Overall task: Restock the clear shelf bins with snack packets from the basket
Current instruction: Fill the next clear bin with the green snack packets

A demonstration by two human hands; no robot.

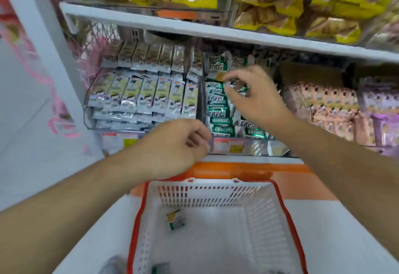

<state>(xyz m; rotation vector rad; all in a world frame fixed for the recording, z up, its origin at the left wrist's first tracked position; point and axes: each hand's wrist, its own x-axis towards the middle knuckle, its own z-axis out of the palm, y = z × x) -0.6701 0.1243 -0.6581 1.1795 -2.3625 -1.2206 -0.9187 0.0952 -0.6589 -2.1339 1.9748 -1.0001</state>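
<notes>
Basket [280,209] sits at lower centre of the frame, under our arms, so each reach is short; one packet [176,219] lies on its floor. Above it, our left hand [179,144] hangs loosely curled by the bin's front, grip released. Further up, our right hand [257,98] pinches a green packet [220,76] over the middle bin [204,101], likely to tuck it in.

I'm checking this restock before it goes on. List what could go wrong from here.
1. The green packets lie loosely heaped in their clear bin; the right hand, reaching in among them, could knock some over the front.
2. One green packet sits small on the basket floor and could be overlooked.
3. The left hand hangs at the bin's front edge and could snag it.
</notes>
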